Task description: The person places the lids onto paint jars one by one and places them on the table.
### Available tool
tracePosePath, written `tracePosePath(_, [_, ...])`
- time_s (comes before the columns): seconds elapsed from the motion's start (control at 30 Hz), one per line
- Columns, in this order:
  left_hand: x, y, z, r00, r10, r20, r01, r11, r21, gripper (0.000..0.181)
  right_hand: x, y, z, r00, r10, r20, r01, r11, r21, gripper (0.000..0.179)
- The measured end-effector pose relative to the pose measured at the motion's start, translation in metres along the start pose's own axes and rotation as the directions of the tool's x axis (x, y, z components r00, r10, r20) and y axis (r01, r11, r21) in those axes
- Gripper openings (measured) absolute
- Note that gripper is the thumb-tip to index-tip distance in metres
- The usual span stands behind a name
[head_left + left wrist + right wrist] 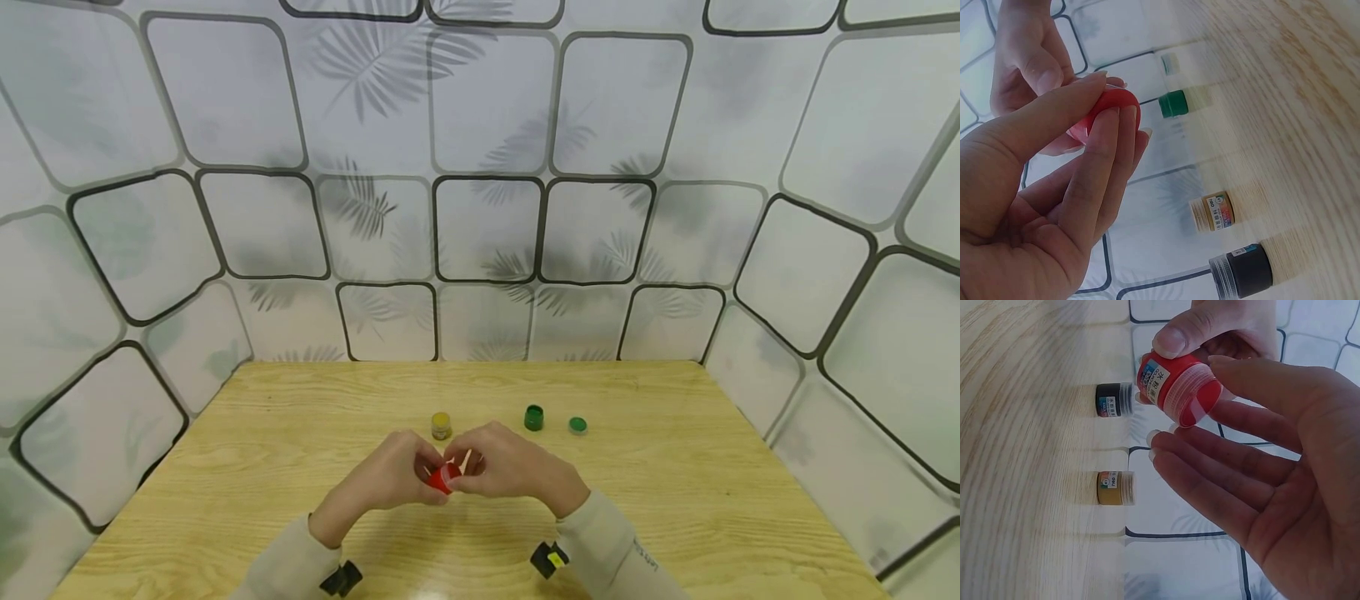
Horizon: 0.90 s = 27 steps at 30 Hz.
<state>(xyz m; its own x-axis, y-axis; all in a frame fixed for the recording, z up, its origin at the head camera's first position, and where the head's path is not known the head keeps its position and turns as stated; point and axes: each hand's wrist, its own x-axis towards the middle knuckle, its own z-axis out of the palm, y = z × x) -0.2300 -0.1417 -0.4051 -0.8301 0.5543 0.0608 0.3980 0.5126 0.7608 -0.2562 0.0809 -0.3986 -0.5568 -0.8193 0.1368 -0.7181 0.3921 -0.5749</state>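
A small red paint jar (1169, 378) with a clear ribbed lid (1192, 395) is held tilted above the table, between the two hands. My left hand (393, 473) grips the red body, thumb on one side and fingers on the other. At the lid end, my right hand (506, 467) pinches with thumb and index finger, while its other fingers (1210, 481) stretch out below, as the right wrist view shows. Just beyond the hands stands a yellow-ochre paint jar (441, 426) with its lid on.
A green paint jar (534, 417) stands open farther back, its green-stained lid (577, 425) lying to its right. A closed black paint jar (1250, 269) shows in both wrist views; the head view does not show it. Patterned fabric (487, 233) surrounds the wooden table (660, 500) at back and sides.
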Motion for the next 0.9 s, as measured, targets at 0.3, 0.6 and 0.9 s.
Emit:
tracePosePath(0.3, [-0.0004, -0.0004, -0.0014, 1.000, -0.001, -0.005, 0.001, 1.000, 0.009, 0.019, -0.0006, 0.0003, -0.0005, 0.996, -0.084, -0.027, 0.083, 0.996, -0.023, 0.025])
tracePosePath(0.6, [-0.0004, -0.0009, -0.0010, 1.000, 0.008, -0.006, -0.008, 1.000, 0.007, 0.018, -0.0003, 0.0006, 0.0022, 0.991, -0.128, -0.039, 0.127, 0.992, -0.022, 0.020])
tracePosePath(0.9, [-0.0007, -0.0001, -0.0006, 1.000, 0.011, -0.008, -0.011, 1.000, 0.005, 0.018, 0.0000, -0.0006, 0.0012, 0.995, -0.101, -0.027, 0.101, 0.995, 0.024, 0.017])
